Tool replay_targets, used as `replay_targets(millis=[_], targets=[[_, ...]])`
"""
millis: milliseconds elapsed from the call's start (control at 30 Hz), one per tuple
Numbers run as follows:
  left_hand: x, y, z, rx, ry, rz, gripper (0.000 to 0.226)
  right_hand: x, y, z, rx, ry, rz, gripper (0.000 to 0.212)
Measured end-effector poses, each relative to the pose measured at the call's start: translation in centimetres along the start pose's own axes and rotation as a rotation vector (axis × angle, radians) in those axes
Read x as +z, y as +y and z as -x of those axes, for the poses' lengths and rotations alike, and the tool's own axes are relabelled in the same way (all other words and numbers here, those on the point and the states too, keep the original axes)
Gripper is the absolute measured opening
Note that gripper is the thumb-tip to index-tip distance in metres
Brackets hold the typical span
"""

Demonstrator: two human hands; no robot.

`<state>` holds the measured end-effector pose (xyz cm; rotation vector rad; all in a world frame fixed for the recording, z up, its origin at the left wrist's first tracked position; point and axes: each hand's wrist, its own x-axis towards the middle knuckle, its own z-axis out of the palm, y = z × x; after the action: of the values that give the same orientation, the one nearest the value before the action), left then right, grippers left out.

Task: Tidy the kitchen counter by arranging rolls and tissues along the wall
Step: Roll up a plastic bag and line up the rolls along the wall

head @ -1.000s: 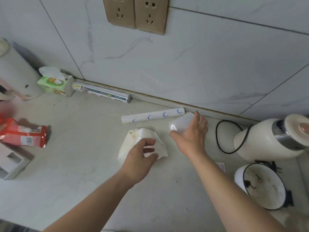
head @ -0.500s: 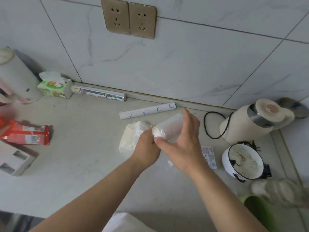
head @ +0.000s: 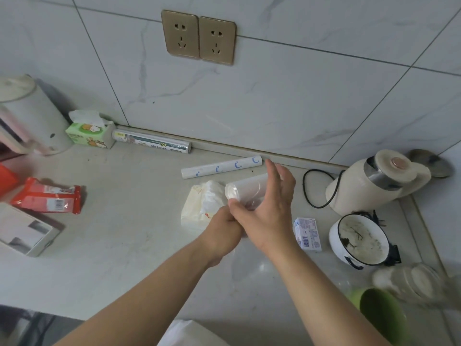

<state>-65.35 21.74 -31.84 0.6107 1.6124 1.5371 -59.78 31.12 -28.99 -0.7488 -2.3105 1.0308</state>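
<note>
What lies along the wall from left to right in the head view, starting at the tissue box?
Green tissue box → foil-wrap roll → white roll with blue marks → black cord loop → cream kettle.

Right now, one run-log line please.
right hand: holding clear plastic roll | left hand: at roll's end | blue-print roll: off wall | tissue pack: counter

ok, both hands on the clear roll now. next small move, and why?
Probably carry the clear roll back to the wall and lay it in line past the white roll with blue marks. Both the right hand and the left hand hold it off the counter, while the tissue box and boxed roll already sit along the wall.
</note>
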Motion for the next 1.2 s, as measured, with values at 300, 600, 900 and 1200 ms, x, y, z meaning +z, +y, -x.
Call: replay_targets(millis=[300, 600, 900, 1200], targets=[[-3.0, -0.8, 0.9, 0.022, 0.148, 0.235, 0.073, -0.2, 1.3, 0.1, -0.054, 0.061, 0.059, 0.096], [-3.7, 4.0, -0.2, 0.108, 0.226, -0.073, 0.043, -0.4, 0.5, 0.1, -0.200, 0.080, 0.107, 0.101], [-7.1, 5.2, 0.5, 0.196, 0.098, 0.083, 0.034, -5.7, -0.1, -3.1, 0.183, -0.346, -0.258, 0.082], [-8.5, 6.3, 0.0, 0.256, 0.057, 0.166, 0.041, -6.7, -1.0, -6.2, 0.078, -0.600, -0.427, 0.057]])
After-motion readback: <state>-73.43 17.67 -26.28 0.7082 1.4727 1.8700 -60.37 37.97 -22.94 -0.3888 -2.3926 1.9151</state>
